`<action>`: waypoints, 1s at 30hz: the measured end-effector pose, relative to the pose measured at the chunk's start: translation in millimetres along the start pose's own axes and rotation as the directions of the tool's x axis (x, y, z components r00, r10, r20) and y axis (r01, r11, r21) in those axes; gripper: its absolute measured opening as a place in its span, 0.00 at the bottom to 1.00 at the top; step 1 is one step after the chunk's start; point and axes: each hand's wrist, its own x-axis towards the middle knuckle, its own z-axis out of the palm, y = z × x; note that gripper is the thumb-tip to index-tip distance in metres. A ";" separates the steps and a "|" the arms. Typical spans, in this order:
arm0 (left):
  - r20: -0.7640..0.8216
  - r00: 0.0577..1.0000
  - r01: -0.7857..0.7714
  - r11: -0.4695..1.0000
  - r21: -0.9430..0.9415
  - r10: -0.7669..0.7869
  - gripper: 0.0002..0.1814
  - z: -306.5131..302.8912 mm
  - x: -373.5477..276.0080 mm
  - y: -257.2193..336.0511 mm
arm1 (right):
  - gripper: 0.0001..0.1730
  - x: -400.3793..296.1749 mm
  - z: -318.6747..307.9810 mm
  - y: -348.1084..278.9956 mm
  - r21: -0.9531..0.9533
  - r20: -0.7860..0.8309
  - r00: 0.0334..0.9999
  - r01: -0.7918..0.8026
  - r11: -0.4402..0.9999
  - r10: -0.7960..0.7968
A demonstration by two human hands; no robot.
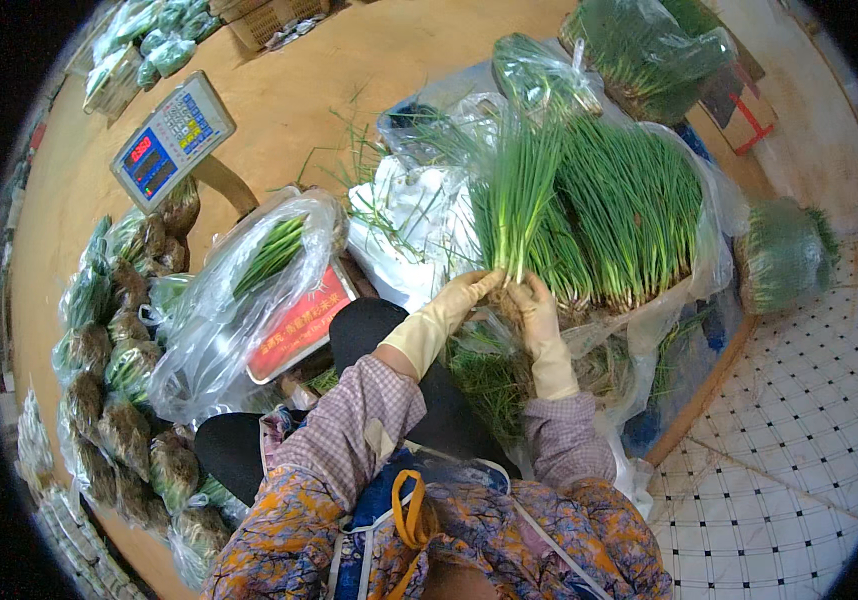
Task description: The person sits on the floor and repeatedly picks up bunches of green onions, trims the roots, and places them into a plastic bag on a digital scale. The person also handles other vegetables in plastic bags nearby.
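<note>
My left hand (466, 300), in a cream rubber glove, pinches the root end of an upright bunch of thin green onions (511, 202). My right hand (536, 304), gloved alike, closes on the same roots from the other side. Just right of the bunch, many more green onions (628, 210) lie in rows on clear plastic, roots towards me. To the left, an open clear plastic bag (219, 345) with green stalks inside rests on the red plate of a digital scale (301, 322). The scale's lit display head (174, 141) stands behind it on a post.
Bagged bundles with roots (125, 427) are piled at the left. A white plastic sheet (418, 217) with loose green leaves lies in the middle. More bagged onions (541, 75) stand at the back, and a wrapped bundle (785, 255) at the right, near the tiled floor (789, 420).
</note>
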 end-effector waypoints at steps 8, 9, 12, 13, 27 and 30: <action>-0.062 0.965 -0.256 0.870 -0.422 0.254 0.15 -6.7 -7.7 10.2 | 0.15 8.9 19.7 -31.3 -0.633 -0.053 0.948 0.212 0.745 -0.315; -0.105 0.953 -0.303 0.858 -0.414 0.286 0.15 -9.2 -8.7 10.2 | 0.13 8.3 32.3 -40.7 -0.545 -0.118 0.957 0.162 0.823 -0.267; -0.206 0.926 -0.373 0.839 -0.397 0.315 0.21 -10.1 -8.6 9.6 | 0.13 12.1 65.8 -58.4 -0.681 0.095 0.927 0.326 0.656 -0.363; -0.233 0.918 -0.390 0.834 -0.390 0.321 0.23 -7.9 -10.4 11.6 | 0.13 17.8 71.6 -59.4 -0.781 0.104 0.933 0.291 0.553 -0.344; -0.257 0.903 -0.414 0.860 -0.299 0.345 0.28 -16.9 -22.1 18.4 | 0.09 1.7 47.9 -80.7 -0.369 0.464 0.853 -0.058 0.927 0.238; -0.180 0.922 -0.386 0.860 -0.334 0.343 0.22 -24.5 -22.7 17.5 | 0.13 -7.5 38.6 -90.0 -0.629 0.479 0.626 -0.244 0.738 0.616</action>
